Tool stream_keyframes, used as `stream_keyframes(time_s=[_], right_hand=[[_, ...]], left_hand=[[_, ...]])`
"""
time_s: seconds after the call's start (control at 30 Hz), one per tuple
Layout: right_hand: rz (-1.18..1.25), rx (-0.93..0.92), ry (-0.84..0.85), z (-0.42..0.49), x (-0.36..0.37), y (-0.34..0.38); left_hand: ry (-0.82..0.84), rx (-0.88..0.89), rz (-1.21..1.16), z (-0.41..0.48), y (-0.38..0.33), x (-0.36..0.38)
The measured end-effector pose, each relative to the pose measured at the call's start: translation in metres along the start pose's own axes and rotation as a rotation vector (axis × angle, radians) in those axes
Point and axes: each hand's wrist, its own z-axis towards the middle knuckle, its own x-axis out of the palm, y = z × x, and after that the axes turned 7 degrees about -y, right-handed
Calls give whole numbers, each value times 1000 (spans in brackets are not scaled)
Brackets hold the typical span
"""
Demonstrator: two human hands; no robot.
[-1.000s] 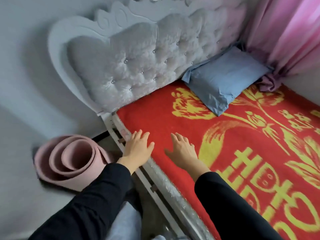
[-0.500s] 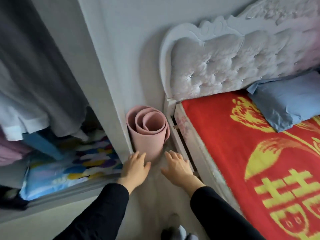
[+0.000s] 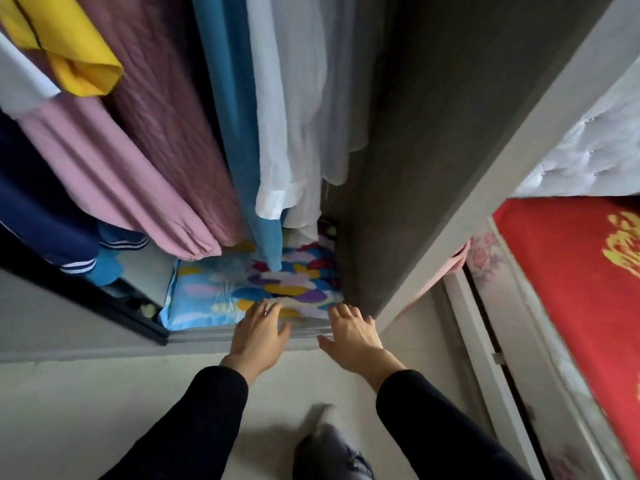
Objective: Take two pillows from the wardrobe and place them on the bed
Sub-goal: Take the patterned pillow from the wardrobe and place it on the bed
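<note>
Pillow (image 3: 256,289) on the wardrobe (image 3: 398,168) floor had come within reach at twelve o'clock, left hand (image 3: 258,332) and right hand (image 3: 353,336) spread empty, second pickup starting.

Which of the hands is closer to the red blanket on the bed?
The right hand. It reaches at the wardrobe's right edge, on the side toward the red blanket. The left hand is further left, over the colourful pillow. Neither touches the blanket.

Home bedroom, open wardrobe (image 3: 433,168) of hanging clothes (image 3: 166,140), bed (image 3: 571,271) alongside
</note>
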Motion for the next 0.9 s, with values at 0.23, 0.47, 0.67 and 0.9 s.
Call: stream_keyframes(time_s=[0.23, 0.47, 0.67, 0.9], right_hand=[[-42, -31, 29, 114, 71, 22], [-60, -55, 25, 270, 253, 12], [-156, -60, -42, 393, 388, -14], [-231, -94, -97, 461, 437, -47]], left_hand=[[-60, -55, 19, 91, 89, 49], [-148, -77, -5, 202, 222, 200], [-219, -44, 113, 294, 335, 320], [-299, 32, 50, 368, 395, 376]])
